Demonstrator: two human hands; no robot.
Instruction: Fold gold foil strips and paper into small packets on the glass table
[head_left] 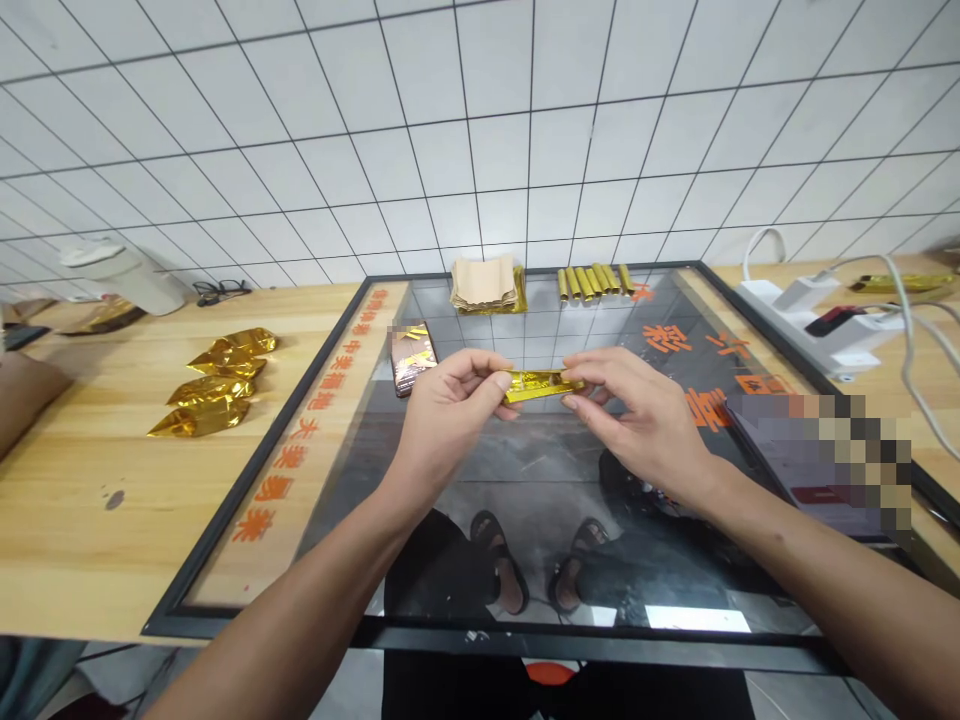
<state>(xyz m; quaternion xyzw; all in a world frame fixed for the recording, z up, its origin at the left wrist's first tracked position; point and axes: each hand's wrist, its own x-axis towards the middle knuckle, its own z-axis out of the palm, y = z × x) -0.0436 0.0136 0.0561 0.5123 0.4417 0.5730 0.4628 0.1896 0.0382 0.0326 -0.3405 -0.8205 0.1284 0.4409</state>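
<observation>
My left hand [469, 395] pinches the left end of a folded strip of gold foil paper [536, 384] between thumb and fingers. The strip's other end is in the closed fingers of my right hand [626, 400]. It is held level above the glass panel [525, 455], and some of its edges are hidden by my fingertips. Behind it lie a stack of tan-backed gold paper sheets [484, 285] and a row of several rolled gold paper tubes [589, 283]. Several folded gold paper ingots [217, 375] rest on the wooden table to the left.
A patterned phone [413, 357] lies left of my left hand. At the right are a larger screen device [810, 460], partly blurred, and a white power strip [799, 325] with cables. Glasses [220, 291] and a white lidded container [124, 275] stand back left. Black frame [255, 440] edges the glass.
</observation>
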